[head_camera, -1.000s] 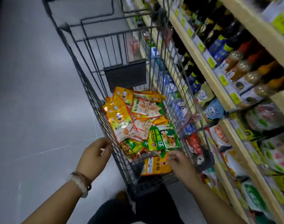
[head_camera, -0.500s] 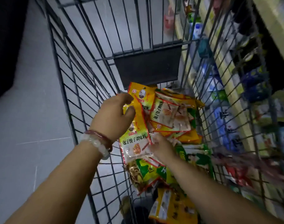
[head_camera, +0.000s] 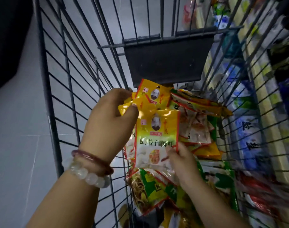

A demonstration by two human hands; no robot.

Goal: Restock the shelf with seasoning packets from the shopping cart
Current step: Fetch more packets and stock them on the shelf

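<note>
Head view: both hands were inside the cart point(head_camera: 69, 89), gathering yellow packets point(head_camera: 157, 129) off the pile; judged best practice was to square the packets into one stack and secure it before lifting toward the shelf point(head_camera: 262, 99). The left hand point(head_camera: 109, 122) pinched the packets' top corner between thumb and fingers, while the right hand point(head_camera: 181, 160) gripped the lower edge of the front packet, fingers curled.

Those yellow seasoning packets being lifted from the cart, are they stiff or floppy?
Probably floppy: the yellow seasoning packet crinkles where the left hand pinches its top. Likely light, since the right hand holds its lower corner with fingertips only. The glossy film may be slippery.
</note>
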